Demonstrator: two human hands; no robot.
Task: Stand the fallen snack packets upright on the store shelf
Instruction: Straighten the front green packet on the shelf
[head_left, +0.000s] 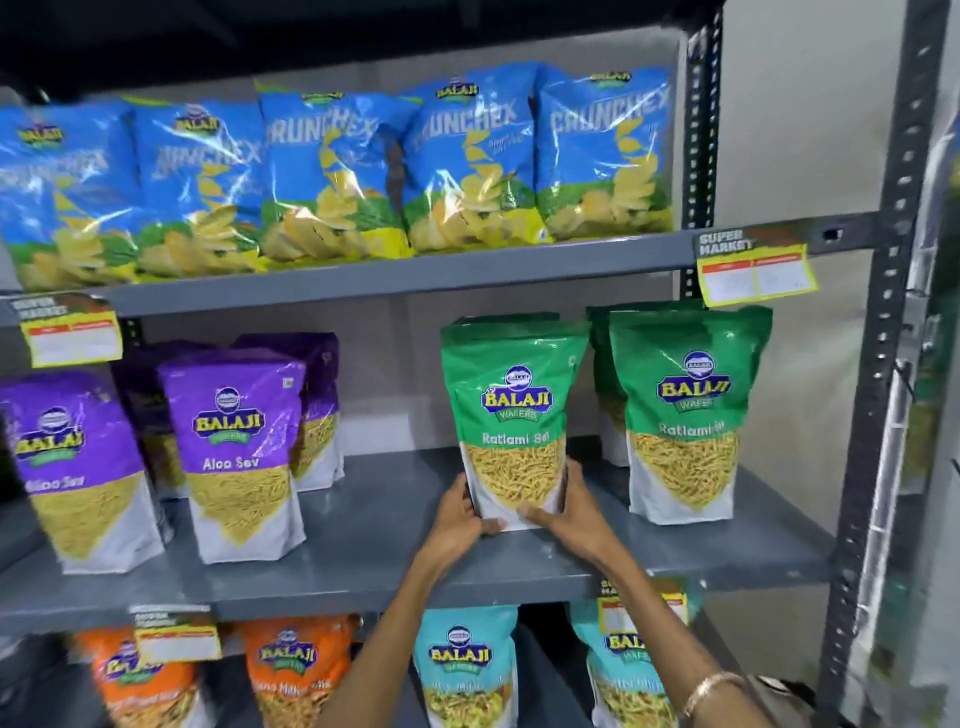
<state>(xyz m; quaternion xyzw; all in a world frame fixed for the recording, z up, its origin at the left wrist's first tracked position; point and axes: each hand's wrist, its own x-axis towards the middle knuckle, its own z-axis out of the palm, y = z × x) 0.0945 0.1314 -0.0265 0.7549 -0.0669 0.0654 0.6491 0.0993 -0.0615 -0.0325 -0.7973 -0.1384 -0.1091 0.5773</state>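
Upright on the middle shelf (363, 551), a green Ratlami Sev packet (511, 415) is clasped low down between both hands, its base resting on the grey shelf surface near the front edge. The left hand (460, 519) is pressed against the packet's lower left side with the thumb laid across the front bottom corner, and the right hand (571, 512) is closed on the lower right side, its thumb also across the front. A gold bangle (709, 688) is seen on the right wrist. Just to the right, a second green packet (685, 410) is stood upright, with another partly hidden behind it. Well apart to the left, purple Aloo Sev packets (234, 447) are stood in two rows. Blue Crunchex bags (332, 171) are lined along the shelf above, and orange and teal packets are seen on the shelf below.
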